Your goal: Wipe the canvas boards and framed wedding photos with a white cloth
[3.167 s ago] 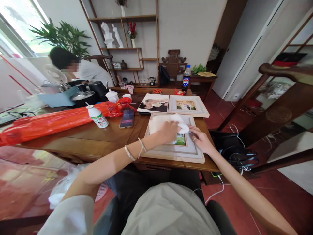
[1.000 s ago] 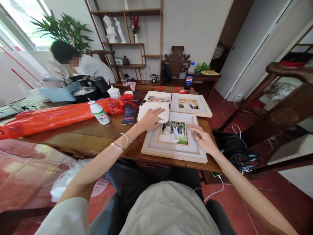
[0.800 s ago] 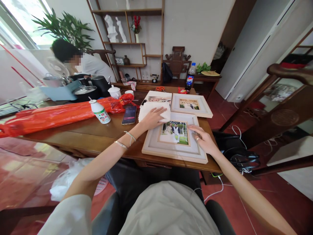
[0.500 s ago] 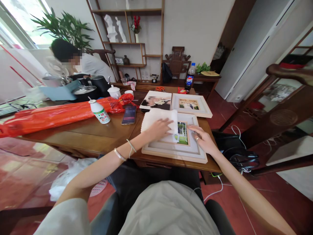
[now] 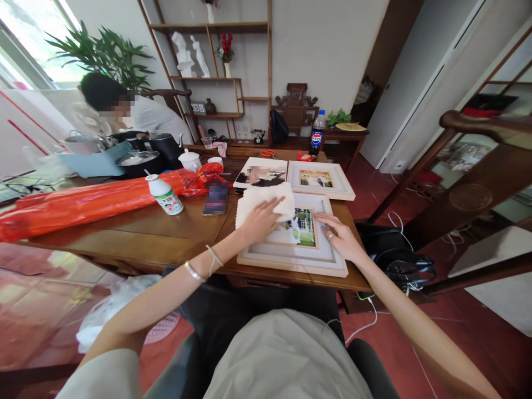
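My left hand (image 5: 262, 220) lies flat with fingers spread on a white cloth (image 5: 251, 200). Beneath the cloth is a white picture frame (image 5: 291, 259) holding a photo (image 5: 306, 228) with green grass, its left part covered by cloth and hand. My right hand (image 5: 341, 238) rests on the frame's right side, fingers stretched out and touching the border near the photo. Behind it lie a second white picture frame (image 5: 343, 180) and, to its left, a photo album or print (image 5: 266, 173) showing a person in dark clothes.
Left on the wooden table (image 5: 191, 235) are a phone (image 5: 215, 198), a white drink bottle (image 5: 165, 195) and a long red plastic-wrapped bundle (image 5: 95, 200). A cola bottle (image 5: 317, 134) and orange scissors (image 5: 267, 153) stand farther back. Another person (image 5: 153, 115) leans over at the far left.
My left hand has slid the cloth slightly left over the frame, uncovering more of the photo. My right hand stays on the frame's right side. The whole view has shifted a little.
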{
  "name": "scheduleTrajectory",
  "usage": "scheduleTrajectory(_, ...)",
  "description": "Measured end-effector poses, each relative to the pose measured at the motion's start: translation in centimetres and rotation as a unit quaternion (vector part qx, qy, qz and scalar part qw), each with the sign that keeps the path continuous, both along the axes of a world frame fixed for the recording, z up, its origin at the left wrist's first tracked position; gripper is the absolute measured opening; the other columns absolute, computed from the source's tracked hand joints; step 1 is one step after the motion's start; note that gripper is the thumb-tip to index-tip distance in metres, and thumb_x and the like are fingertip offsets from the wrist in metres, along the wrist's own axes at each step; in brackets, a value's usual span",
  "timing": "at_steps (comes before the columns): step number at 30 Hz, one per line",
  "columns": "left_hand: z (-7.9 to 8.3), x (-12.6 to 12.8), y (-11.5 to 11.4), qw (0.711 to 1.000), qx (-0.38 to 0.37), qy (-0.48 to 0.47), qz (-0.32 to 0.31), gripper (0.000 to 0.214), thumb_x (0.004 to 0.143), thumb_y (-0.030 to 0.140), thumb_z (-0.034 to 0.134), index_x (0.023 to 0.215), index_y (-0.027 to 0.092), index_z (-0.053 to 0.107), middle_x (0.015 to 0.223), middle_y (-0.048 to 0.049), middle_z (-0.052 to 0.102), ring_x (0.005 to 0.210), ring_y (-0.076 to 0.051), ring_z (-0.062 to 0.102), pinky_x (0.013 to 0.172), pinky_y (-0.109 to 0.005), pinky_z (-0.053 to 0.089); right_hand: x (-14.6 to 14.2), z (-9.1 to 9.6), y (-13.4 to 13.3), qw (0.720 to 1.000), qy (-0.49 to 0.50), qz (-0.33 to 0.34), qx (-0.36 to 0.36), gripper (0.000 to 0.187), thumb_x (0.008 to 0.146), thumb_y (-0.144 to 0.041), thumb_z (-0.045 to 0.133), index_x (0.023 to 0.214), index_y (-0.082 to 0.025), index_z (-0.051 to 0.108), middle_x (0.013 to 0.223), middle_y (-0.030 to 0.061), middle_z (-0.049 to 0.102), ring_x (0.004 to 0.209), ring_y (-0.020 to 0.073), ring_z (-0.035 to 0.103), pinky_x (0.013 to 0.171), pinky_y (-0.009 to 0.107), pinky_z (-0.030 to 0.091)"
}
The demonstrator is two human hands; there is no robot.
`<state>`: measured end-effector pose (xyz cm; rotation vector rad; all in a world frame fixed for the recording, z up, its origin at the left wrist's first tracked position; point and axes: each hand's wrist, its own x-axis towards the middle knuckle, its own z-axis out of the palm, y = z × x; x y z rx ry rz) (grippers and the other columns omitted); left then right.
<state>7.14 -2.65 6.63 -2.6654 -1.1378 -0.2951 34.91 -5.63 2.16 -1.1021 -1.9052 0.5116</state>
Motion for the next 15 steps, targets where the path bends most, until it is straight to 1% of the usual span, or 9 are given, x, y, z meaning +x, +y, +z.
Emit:
scheduleTrajectory(2,0.1,0.1,2.4,1.000,0.010,-0.002,-0.001,0.031,0.097,0.028,0.044,0.112,0.015,0.068,0.156,-0.0108,0.026,0.142,-0.028,0.030,0.113,-0.045,0.031,0.0,0.0,0.0,1.000,0.002,0.000,-0.002,0.051,0.073,-0.007,0.048,0.115,-0.029,0.068,0.127,0.0028,0.064,0.128,0.0226,0.051,0.114,0.050,0.032)
scheduleTrajectory(4,0.3,0.4,4.1,1.000,0.010,0.014,-0.006,0.032,0.097,0.030,0.044,0.112,0.015,0.067,0.156,-0.0117,0.026,0.143,-0.030,0.027,0.114,-0.048,0.027,0.1,0.0,0.0,1.000,0.001,-0.002,-0.005,0.051,0.074,-0.007,0.047,0.114,-0.029,0.068,0.127,0.0027,0.064,0.128,0.0226,0.051,0.114,0.049,0.032)
scheduleTrajectory(6,0.4,0.7,4.9,0.999,0.005,0.037,-0.009,0.034,0.097,0.033,0.044,0.112,0.014,0.068,0.155,-0.0125,0.029,0.143,-0.032,0.026,0.113,-0.050,0.026,0.1,0.0,0.0,1.000,-0.002,-0.002,-0.008,0.051,0.074,-0.007,0.047,0.115,-0.028,0.068,0.128,0.0030,0.064,0.128,0.0225,0.051,0.114,0.049,0.032)
scheduleTrajectory(7,0.4,0.8,4.9,0.999,0.001,0.049,-0.010,0.034,0.097,0.033,0.044,0.111,0.014,0.068,0.154,-0.0128,0.032,0.142,-0.033,0.027,0.113,-0.050,0.027,0.1,0.0,0.0,1.000,-0.002,-0.002,-0.009,0.051,0.074,-0.007,0.046,0.115,-0.028,0.068,0.128,0.0032,0.063,0.128,0.0226,0.051,0.114,0.050,0.032)
scheduleTrajectory(9,0.5,0.9,4.0,0.997,-0.008,0.070,-0.012,0.033,0.097,0.032,0.044,0.110,0.014,0.068,0.151,-0.0133,0.036,0.140,-0.033,0.030,0.110,-0.048,0.031,0.1,0.1,0.0,1.000,-0.001,-0.001,-0.011,0.051,0.074,-0.007,0.047,0.115,-0.028,0.068,0.128,0.0032,0.063,0.128,0.0226,0.051,0.114,0.049,0.033)
scheduleTrajectory(11,0.9,0.9,2.0,0.996,-0.023,0.084,-0.020,0.031,0.097,0.031,0.046,0.110,0.015,0.068,0.149,-0.0134,0.040,0.138,-0.032,0.035,0.108,-0.047,0.035,0.0,0.1,0.0,1.000,0.003,0.002,-0.012,0.050,0.074,-0.008,0.047,0.115,-0.029,0.068,0.128,0.0027,0.063,0.128,0.0224,0.051,0.114,0.049,0.033)
scheduleTrajectory(13,1.6,0.6,-0.8,0.994,-0.044,0.095,-0.034,0.029,0.096,0.030,0.046,0.107,0.015,0.069,0.145,-0.0139,0.045,0.134,-0.031,0.041,0.104,-0.046,0.039,0.0,0.1,0.0,1.000,0.007,0.002,-0.011,0.049,0.075,-0.009,0.048,0.115,-0.029,0.068,0.127,0.0023,0.064,0.128,0.0221,0.051,0.114,0.049,0.033)
scheduleTrajectory(15,2.6,0.2,-4.3,0.990,-0.069,0.108,-0.053,0.029,0.097,0.030,0.045,0.101,0.015,0.069,0.137,-0.0155,0.052,0.124,-0.029,0.052,0.096,-0.041,0.046,-0.1,0.1,0.0,1.000,0.011,-0.001,-0.010,0.048,0.075,-0.010,0.049,0.114,-0.029,0.068,0.127,0.0026,0.064,0.127,0.0223,0.052,0.114,0.049,0.033)
